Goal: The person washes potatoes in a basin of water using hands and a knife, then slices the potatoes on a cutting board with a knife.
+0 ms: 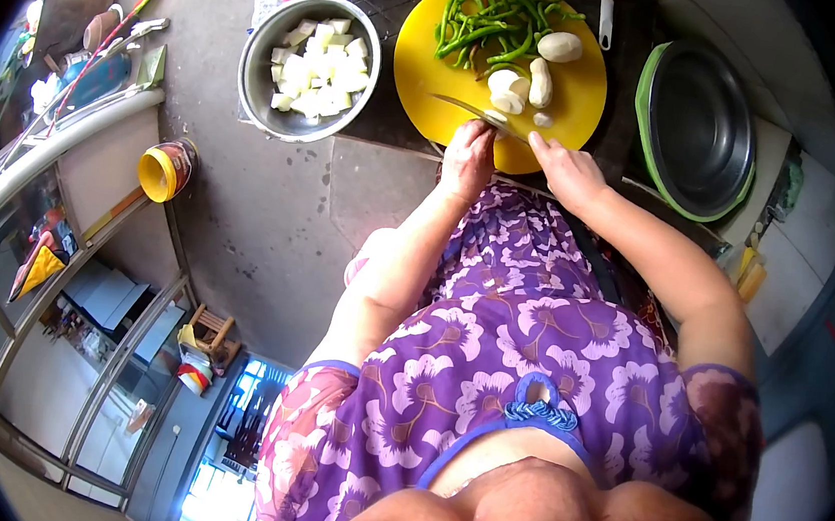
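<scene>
My right hand (568,175) is closed around the handle end of a knife (467,107), whose blade points left across the near part of a round yellow cutting board (420,50). My left hand (469,160) has its fingers curled at the board's near edge, by the blade. A small white vegetable piece (496,116) shows at those fingertips, partly hidden. Farther up the board lie green chilli peppers (495,25), a peeled potato-like vegetable (560,46), a longer peeled one (540,83) and cut white halves (507,90).
Left of the board, a metal bowl (252,79) holds white cubes (321,72). To the right stands a dark oval basin (702,127) with a green one (646,112) beneath. A white-handled peeler (605,22) lies beyond the board. On the floor is a yellow bucket (167,170).
</scene>
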Demonstrator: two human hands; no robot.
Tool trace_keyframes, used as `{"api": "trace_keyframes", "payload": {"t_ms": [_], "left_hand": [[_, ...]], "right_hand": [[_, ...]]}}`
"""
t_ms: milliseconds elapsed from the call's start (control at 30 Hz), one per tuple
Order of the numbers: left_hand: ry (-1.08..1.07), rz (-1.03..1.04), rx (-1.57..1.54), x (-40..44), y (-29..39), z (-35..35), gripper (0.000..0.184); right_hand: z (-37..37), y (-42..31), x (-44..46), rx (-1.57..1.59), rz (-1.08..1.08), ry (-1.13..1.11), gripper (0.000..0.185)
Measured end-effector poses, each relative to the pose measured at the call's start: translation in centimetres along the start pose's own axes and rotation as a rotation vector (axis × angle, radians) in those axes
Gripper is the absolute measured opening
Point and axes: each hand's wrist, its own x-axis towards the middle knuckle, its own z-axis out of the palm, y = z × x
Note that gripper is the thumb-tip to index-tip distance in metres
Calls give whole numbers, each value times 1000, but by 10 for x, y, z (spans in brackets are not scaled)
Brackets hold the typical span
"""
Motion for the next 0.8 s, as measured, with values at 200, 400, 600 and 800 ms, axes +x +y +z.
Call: {"api": "trace_keyframes", "payload": {"t_ms": [200,400,600,800], "left_hand": [[-12,6,-4,0,0,-2,14],[19,-9,10,-2,-2,3,13],[27,-32,13,-3,0,5,13],[-195,-57,14,7,-2,-11,33]], "right_hand": [[18,-3,30,62,67,50,43],[-18,1,-4,98,-8,43,49],[-2,0,2,54,-8,14,52],[8,4,33,80,54,-5,53]]}}
